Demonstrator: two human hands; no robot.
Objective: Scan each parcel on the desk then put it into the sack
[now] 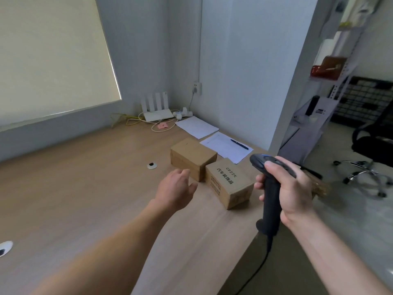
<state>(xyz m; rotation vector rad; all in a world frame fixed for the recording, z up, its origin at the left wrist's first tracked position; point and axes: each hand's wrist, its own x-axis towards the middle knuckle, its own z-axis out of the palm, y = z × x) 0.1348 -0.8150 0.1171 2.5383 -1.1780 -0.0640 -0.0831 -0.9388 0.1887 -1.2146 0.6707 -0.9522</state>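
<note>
Gripping the black barcode scanner (270,194) by its handle, the right hand (289,188) has its fingers clenched around the grip and the thumb laid on top of the head, which tilts toward the parcels. A cable hangs from the handle's base. The left hand (176,188) reaches out over the wooden desk (85,188), fingers loosely spread and holding nothing, its fingertips just short of the plain cardboard box (192,157). Touching that box on its right is the printed cardboard box (230,184), marked CPZZK, lying near the desk's edge between the two hands. Beyond them lie paper sheets (225,144) with a pen (239,144) on top.
</note>
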